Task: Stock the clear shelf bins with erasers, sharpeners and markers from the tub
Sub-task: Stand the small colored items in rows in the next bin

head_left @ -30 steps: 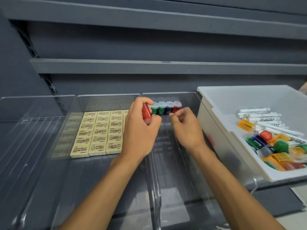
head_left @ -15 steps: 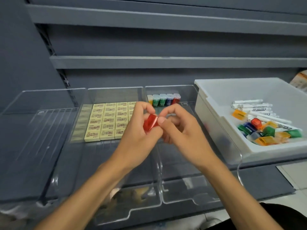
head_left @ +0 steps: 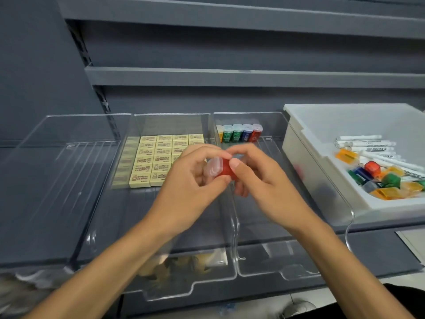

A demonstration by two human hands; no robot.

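A red sharpener (head_left: pixel 222 169) with a clear cap is pinched between my left hand (head_left: pixel 195 180) and my right hand (head_left: pixel 255 178), above the wall between two clear bins. The middle bin (head_left: pixel 161 226) holds rows of yellow erasers (head_left: pixel 158 157) at its back. At the back of the right bin (head_left: pixel 276 261) stands a row of coloured sharpeners (head_left: pixel 240 133). The white tub (head_left: pixel 322 162) on the right holds white markers (head_left: pixel 372 146) and several loose coloured sharpeners (head_left: pixel 386 180).
An empty clear bin (head_left: pixel 57 192) sits at the left. All three bins rest on a grey shelf (head_left: pixel 379 247), with further grey shelves (head_left: pixel 230 77) above. The floor shows at the lower right.
Both hands have drawn back from the row at the rear of the right bin toward me. The red sharpener, held by the left hand alone before, is now gripped by both hands.
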